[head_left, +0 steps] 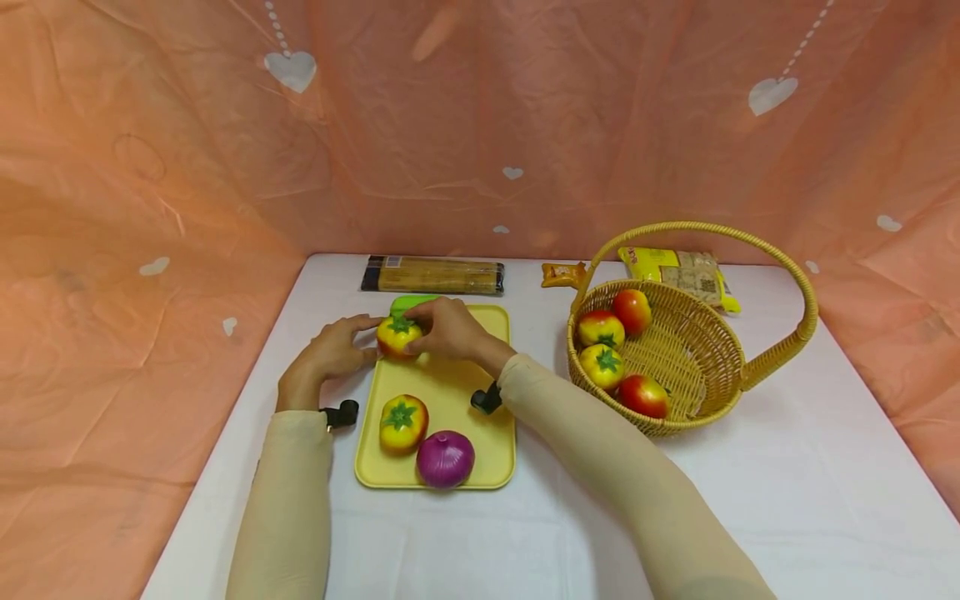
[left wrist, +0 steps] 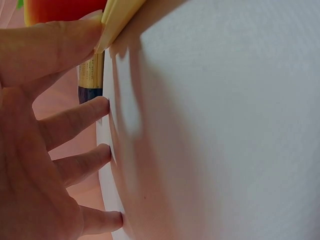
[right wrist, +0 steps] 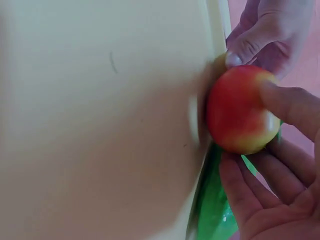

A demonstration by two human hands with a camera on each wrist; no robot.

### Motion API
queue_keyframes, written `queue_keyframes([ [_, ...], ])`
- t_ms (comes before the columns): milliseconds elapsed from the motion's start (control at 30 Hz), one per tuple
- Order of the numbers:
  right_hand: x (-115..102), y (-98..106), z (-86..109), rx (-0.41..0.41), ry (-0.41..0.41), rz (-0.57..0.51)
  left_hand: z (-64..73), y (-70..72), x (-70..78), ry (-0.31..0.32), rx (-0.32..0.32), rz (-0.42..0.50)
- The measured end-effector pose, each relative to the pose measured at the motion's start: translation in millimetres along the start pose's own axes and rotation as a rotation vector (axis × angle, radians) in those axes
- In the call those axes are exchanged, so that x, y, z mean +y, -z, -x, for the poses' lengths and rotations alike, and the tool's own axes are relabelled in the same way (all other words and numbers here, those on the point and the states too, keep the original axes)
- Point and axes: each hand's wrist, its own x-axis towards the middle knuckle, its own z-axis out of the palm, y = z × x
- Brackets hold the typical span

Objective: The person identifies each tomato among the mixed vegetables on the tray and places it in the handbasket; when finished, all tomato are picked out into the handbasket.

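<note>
Currently, 1 fruit (head_left: 396,338) sits between the hands (head_left: 328,354) (head_left: 452,327).

Fruit (head_left: 397,338) red-yellow; tray (head_left: 453,387) yellow; sachet (head_left: 562,275) orange, perhaps brown-printed.

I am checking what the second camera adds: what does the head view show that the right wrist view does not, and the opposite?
Only the head view shows the wicker basket with four red-and-yellow fruits, the purple onion, another fruit beside it, and the packages at the back of the table.

Only the right wrist view shows the inner side of the right hand and a thin dark mark on the tray.

Both show that tray, the held fruit, the left hand and part of a green object.
</note>
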Motion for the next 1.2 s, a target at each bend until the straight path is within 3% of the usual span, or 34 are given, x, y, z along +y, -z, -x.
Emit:
queue_keyframes([
  [600,0.3,-2.5,16.2,0.036,0.020,-0.035,1.1,0.4,2.5,0.011,-0.008,-0.010],
  [933,-3.5,8.7,56.5,0.065,0.044,-0.247,0.8,0.3,2.1,-0.009,0.006,-0.010],
  [1200,-2.7,30.9,104.1,0.077,0.105,-0.338,-0.2,-0.2,2.4,0.011,-0.005,0.006],
])
